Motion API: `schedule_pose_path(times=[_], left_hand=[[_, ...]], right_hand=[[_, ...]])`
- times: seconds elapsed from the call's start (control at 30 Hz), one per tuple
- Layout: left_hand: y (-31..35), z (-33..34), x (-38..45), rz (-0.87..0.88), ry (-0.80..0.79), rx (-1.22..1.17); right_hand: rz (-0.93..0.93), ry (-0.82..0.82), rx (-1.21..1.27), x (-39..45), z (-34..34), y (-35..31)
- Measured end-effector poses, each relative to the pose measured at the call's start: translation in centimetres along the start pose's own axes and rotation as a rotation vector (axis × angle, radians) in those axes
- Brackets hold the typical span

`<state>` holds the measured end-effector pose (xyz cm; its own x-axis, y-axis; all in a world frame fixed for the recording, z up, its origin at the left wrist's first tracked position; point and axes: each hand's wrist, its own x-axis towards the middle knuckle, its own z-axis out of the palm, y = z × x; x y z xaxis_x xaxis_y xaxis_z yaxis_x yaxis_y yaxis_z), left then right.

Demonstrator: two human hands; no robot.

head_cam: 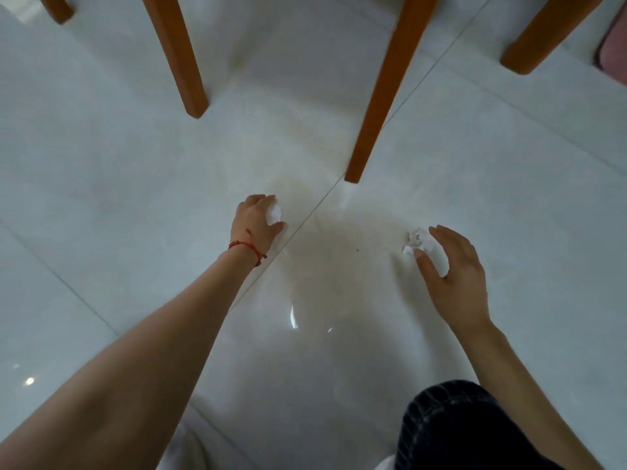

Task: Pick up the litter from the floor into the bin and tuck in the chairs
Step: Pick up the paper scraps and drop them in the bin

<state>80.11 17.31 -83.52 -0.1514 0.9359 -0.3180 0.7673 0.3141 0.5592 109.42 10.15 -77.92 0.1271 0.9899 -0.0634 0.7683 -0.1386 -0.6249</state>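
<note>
Floor [135, 171] of glossy pale tiles with thin grout lines carries four orange-brown wooden chair legs, the nearest chair leg [380, 106] standing on a grout line. Just below and left of that leg the left hand [256, 220], a red string bracelet [247, 247] at its wrist, has its grip curled round a small white crumpled paper ball [274, 213]. Below and right of the leg a second crumpled paper [419, 242] lies on the tile, with the right hand [454, 276] reaching over it, grip spread, thumb and fingers on either side of it.
</note>
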Motion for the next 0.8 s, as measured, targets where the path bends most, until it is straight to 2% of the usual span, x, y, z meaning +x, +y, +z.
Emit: schedule_pose_path(times=[0.13, 0.23, 0.37, 0.43, 0.53, 0.6, 0.8], left_hand=[[-0.3, 0.9, -0.6, -0.002, 0.046, 0.026], [-0.2, 1.3, -1.1, -0.051, 0.102, -0.04], [0.7, 1.5, -2.4, -0.145, 0.186, -0.223], [1.4, 1.9, -3.1, -0.251, 0.208, -0.394], [2.6, 3.0, -3.8, -0.429, 0.182, -0.679], [3.5, 3.7, -4.2, -0.482, 0.15, -0.846], [4.3, 5.2, -5.3, -0.493, 0.106, -0.924]], right_hand=[[-0.006, -0.009, 0.002, 0.2, -0.1, 0.3], [0.0, -0.007, 0.003, 0.4, 0.2, 0.7], [0.035, 0.008, 0.029, 0.4, 1.0, 1.4], [0.053, 0.02, 0.04, 0.4, 1.5, 1.7], [0.084, 0.035, 0.053, 0.8, 2.2, 2.4], [0.101, 0.041, 0.038, 1.3, 2.7, 2.9], [0.098, -0.104, -0.039, 2.9, 4.7, 3.8]])
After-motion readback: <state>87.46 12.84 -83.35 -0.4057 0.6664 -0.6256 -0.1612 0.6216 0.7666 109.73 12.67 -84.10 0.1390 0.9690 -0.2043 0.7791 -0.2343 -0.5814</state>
